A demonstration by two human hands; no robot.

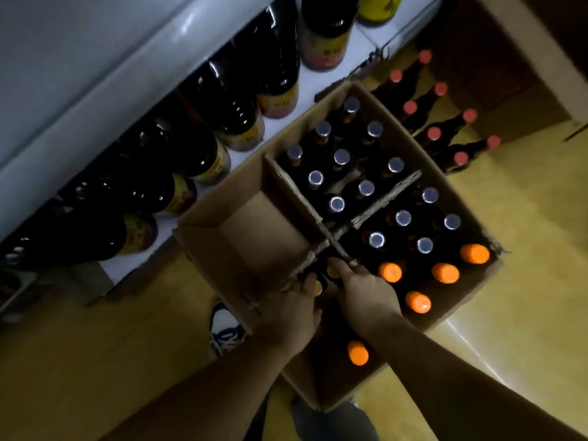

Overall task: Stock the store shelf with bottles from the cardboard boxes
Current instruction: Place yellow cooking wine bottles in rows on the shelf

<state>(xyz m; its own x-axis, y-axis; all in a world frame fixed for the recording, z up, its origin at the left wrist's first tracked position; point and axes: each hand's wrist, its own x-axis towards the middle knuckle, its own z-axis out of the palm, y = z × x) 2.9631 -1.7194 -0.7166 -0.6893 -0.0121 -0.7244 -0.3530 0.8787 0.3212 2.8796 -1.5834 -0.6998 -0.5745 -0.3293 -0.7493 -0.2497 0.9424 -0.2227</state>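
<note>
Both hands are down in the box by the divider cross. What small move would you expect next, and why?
Probably a straight lift. The left hand and right hand each seem closed on an orange-capped bottle in the near compartment, beside the divider. Raising them clear of the box comes first; the shelf, already lined with dark bottles, lies just past it. The grips are partly hidden.

A shop aisle: white store shelf [286, 100] at ten o'clock lined with labelled dark bottles [222, 100], open cardboard box [241, 237] of stock on the floor.
</note>
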